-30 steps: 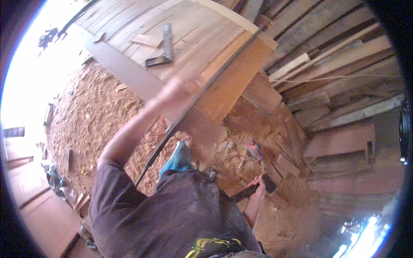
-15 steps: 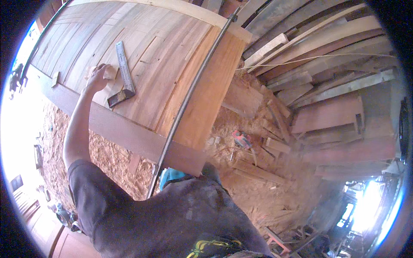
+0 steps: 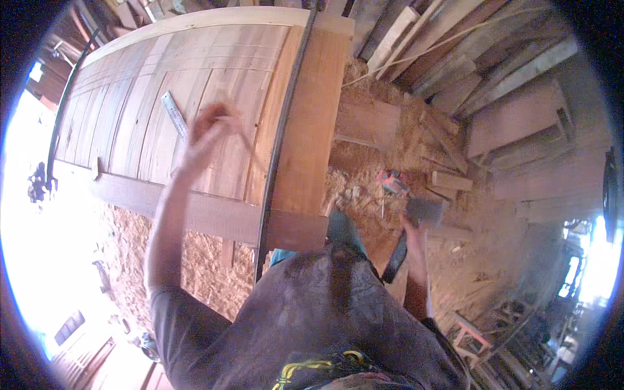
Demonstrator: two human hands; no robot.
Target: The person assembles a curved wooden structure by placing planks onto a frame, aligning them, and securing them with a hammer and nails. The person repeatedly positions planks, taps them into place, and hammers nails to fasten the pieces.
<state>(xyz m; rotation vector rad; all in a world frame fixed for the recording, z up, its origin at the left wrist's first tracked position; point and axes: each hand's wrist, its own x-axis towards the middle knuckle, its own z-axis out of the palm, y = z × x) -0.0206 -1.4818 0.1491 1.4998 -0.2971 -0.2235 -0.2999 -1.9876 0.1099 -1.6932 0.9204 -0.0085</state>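
My left hand (image 3: 218, 123) is over the slatted wooden panel (image 3: 146, 130). It is smeared by motion, with a brownish blur and a thin streak beside it, so whether it holds anything is unclear. Just left of it, a try square (image 3: 174, 112) lies on the panel, its blade showing and its stock hidden behind my forearm. On the right, away from the panel, my right hand (image 3: 413, 231) is closed on a dark tool with a broad, block-like grey end (image 3: 424, 209) and a dark lower part (image 3: 395, 260). Blur hides the tool's exact kind.
A long bar clamp (image 3: 281, 130) crosses the panel near its right end. A small wood piece (image 3: 97, 169) rests on the front rail. Shavings cover the floor, where a red power tool (image 3: 392, 182) lies. Stacked boards (image 3: 448, 65) fill the far right.
My left hand has moved right across the panel, past the try square. My right hand has come into view with the dark tool. The whole view has shifted.
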